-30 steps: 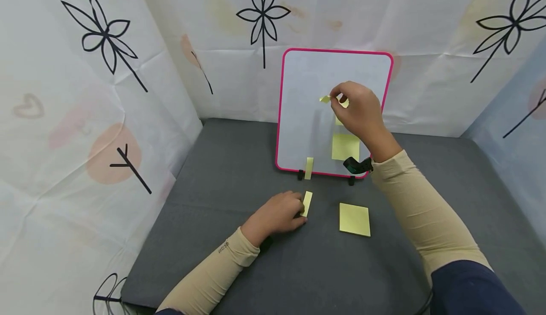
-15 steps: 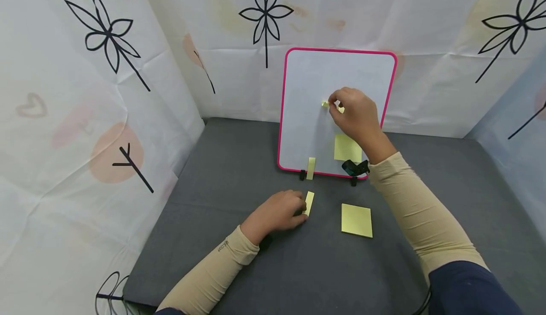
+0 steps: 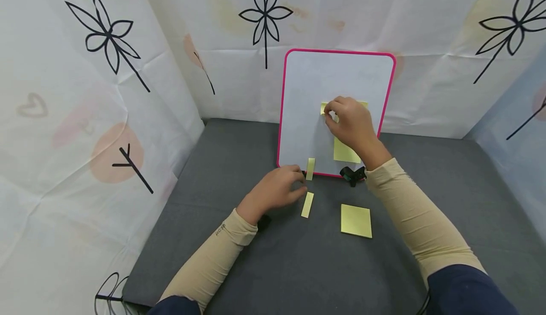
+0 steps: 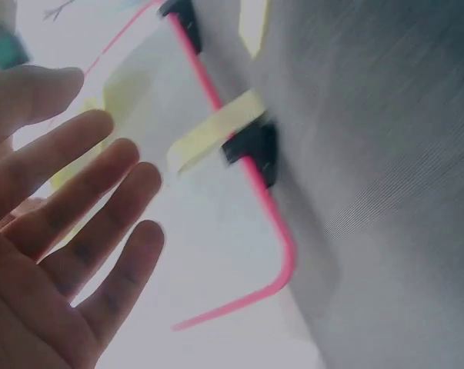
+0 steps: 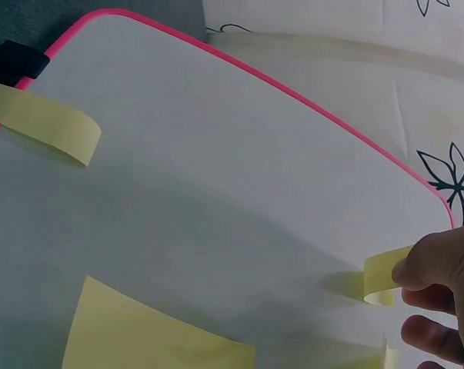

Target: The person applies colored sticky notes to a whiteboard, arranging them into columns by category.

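My right hand (image 3: 351, 123) is at the middle of a pink-framed whiteboard (image 3: 304, 78). Thumb and finger pinch a yellow paper strip (image 5: 382, 269) whose end curls close to the board. Below that hand, a square yellow sticky note (image 3: 344, 152) is on the board, partly covered. More yellow paper (image 3: 363, 103) peeks out beyond the knuckles. My left hand (image 3: 273, 189) hovers near the board's lower left, fingers extended and holding nothing in the left wrist view. Beside its fingertips, another yellow strip (image 3: 310, 169) hangs over the bottom frame. A further strip (image 3: 307, 205) lies on the table.
A pad of yellow sticky notes (image 3: 356, 221) lies on the dark grey table (image 3: 239, 163) in front of the board. Black clips (image 4: 255, 146) hold up the board's lower edge. White fabric walls (image 3: 230, 83) with flower drawings surround the table.
My left hand has left the strip on the table and moved up toward the board's lower edge. My right hand has moved slightly down the board, still pinching its strip.
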`<state>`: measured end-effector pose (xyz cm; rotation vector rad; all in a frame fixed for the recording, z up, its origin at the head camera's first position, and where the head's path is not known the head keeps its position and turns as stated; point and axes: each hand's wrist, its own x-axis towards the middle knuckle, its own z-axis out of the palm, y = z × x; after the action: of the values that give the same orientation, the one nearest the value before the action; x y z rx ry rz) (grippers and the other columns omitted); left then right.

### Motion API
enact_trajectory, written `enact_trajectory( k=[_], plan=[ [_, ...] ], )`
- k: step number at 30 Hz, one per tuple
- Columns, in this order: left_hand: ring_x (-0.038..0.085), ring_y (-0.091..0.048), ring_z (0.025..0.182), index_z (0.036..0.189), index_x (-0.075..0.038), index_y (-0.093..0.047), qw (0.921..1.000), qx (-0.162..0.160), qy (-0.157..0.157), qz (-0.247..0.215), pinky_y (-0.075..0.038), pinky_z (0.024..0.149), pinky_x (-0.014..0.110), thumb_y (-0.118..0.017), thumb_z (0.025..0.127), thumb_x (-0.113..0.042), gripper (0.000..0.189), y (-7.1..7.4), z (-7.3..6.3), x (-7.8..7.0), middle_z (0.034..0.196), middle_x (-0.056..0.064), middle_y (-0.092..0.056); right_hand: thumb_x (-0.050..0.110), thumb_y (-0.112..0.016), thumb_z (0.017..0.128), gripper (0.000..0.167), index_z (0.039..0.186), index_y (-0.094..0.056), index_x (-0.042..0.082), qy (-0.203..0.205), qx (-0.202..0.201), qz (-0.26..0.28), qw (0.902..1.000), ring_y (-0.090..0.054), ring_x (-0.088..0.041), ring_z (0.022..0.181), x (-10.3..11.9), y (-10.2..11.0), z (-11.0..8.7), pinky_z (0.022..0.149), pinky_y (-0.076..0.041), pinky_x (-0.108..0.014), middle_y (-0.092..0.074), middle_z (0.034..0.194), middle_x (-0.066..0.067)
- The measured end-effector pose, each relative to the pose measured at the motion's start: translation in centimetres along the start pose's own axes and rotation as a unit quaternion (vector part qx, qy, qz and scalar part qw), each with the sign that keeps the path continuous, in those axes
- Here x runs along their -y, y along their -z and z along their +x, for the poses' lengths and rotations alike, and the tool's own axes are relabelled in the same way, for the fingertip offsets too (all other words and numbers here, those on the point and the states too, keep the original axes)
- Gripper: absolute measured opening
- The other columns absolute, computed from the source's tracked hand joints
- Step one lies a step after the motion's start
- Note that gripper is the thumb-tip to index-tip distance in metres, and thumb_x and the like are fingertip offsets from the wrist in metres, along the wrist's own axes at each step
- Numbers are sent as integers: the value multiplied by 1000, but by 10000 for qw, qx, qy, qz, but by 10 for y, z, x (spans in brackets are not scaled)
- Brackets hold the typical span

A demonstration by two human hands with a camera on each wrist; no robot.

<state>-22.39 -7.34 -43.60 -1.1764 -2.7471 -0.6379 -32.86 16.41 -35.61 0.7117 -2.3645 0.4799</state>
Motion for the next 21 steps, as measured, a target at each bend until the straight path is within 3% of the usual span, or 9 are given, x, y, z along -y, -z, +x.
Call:
enact_trajectory(
  k=[6, 13, 21],
  plan=[
    [20, -71, 94, 113, -5, -79, 9969, -728, -204, 195, -59, 83, 33, -73, 99, -14, 17, 21, 23, 13, 110, 9, -74, 4, -76, 90, 5, 92, -78, 0, 221, 143, 20, 9997, -65, -38, 86, -1, -4, -6, 76, -54, -51, -73, 96, -17],
    [25, -71, 98, 122, 1, -76, 9855, -1601, -417, 374, -60, 86, 37, -69, 98, -8, 27, 39, 52, 24, 112, 14, -75, 6, -81, 85, 14, 98, -80, 1, 207, 608, -137, 9978, -59, -38, 94, -1, -5, -13, 85, -48, -55, -64, 103, -17],
    [26, -59, 88, 138, -1, -68, 9797, -1723, -283, 986, -51, 75, 37, -68, 98, -6, 41, 47, 83, 30, 112, 14, -66, 11, -82, 82, 24, 105, -80, 5, 244, 899, -325, 9951, -54, -38, 103, 1, 0, -17, 90, -46, -57, -59, 115, -18]
  ],
)
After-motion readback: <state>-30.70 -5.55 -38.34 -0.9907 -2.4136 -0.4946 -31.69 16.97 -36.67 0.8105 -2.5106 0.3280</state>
